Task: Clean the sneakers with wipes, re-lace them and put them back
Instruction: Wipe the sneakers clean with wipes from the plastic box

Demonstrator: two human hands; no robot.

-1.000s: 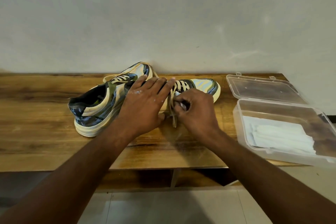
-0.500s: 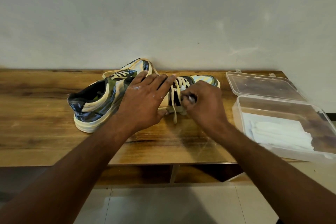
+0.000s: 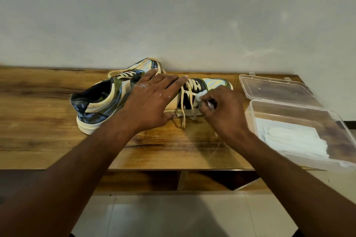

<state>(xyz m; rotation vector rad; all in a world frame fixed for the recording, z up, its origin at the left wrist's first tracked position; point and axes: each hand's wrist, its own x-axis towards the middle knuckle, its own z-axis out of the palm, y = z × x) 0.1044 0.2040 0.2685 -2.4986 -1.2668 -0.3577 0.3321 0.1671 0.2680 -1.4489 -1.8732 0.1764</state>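
At the table's (image 3: 48,136) right edge an open clear box (image 3: 300,121) holds folded white wipes (image 3: 292,140). Two sneakers (image 3: 100,102) sit by the back edge. The left hand (image 3: 152,100) rests spread on the nearer sneaker; the right hand's (image 3: 221,109) grip pinches a wipe (image 3: 200,95) against it.

A single head-worn wide-angle view looks forward and down from above the near edge of the bench (image 3: 48,140), facing the wall (image 3: 173,15) at 12 o'clock. It sits close: both forearms enter from the bottom corners at 7 and 5 o'clock. The wide lens bows the bench's far edge, and floor tiles (image 3: 173,217) fill the foot at 6 o'clock.
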